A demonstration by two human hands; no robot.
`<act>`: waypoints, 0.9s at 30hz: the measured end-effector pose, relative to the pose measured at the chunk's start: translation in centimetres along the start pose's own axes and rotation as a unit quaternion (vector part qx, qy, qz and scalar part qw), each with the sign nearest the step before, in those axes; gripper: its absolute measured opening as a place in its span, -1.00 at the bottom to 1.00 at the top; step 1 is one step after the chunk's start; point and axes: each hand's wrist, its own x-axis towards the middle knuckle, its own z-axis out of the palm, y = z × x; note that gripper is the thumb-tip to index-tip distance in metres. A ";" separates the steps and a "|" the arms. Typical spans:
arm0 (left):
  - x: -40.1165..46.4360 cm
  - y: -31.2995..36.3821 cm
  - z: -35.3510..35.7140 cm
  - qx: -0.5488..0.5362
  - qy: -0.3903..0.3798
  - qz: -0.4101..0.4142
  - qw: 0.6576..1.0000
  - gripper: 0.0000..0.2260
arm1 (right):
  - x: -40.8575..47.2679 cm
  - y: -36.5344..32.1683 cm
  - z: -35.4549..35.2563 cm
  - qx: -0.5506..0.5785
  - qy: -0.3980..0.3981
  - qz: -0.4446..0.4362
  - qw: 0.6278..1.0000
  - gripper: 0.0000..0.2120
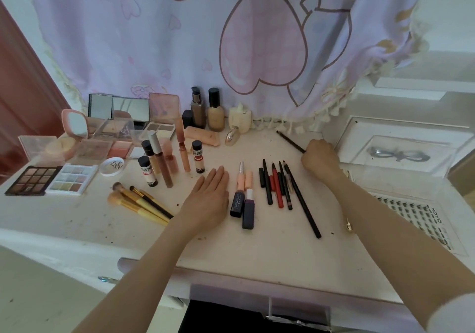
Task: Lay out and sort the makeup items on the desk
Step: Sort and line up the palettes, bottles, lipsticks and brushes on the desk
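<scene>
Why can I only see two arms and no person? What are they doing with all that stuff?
The camera sits on the person's head and looks down, so you see only their arms, as if through their eyes. They are sorting makeup on a desk. The left hand lies flat on the desk, holding nothing. The fingers of the right hand are curled round a thin dark pencil near the back. Between the hands lie two lipsticks and a neat row of pencils. To the left are brushes, little upright tubes and eyeshadow palettes. A curtain with hearts hangs behind.
</scene>
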 end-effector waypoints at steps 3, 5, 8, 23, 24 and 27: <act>0.0 0.0 -0.2 -0.003 -0.006 -0.002 1.000 -0.54 | -1.5 0.6 -1.0 0.069 -0.004 0.028 0.997 -0.67; 0.0 0.1 -0.3 -0.004 -0.006 -0.001 1.000 -0.54 | -3.3 0.5 -1.8 0.110 0.008 0.031 0.993 -0.72; -0.1 0.0 -0.5 -0.013 -0.006 0.001 1.000 -0.54 | -6.3 -0.1 -3.2 0.223 0.010 0.032 0.974 -0.92; -3.8 4.9 -4.6 -0.255 0.271 0.119 0.920 -0.81 | -12.3 -1.8 -7.2 0.543 -0.177 -0.030 0.820 -0.88; -4.0 5.0 -4.5 -0.244 0.255 0.127 0.927 -0.87 | -12.4 -1.7 -7.3 0.607 -0.180 -0.010 0.774 -0.88; -4.5 5.6 -3.8 -0.204 0.207 0.117 0.950 -0.81 | -12.8 -1.7 -6.8 0.714 -0.182 0.028 0.675 -0.86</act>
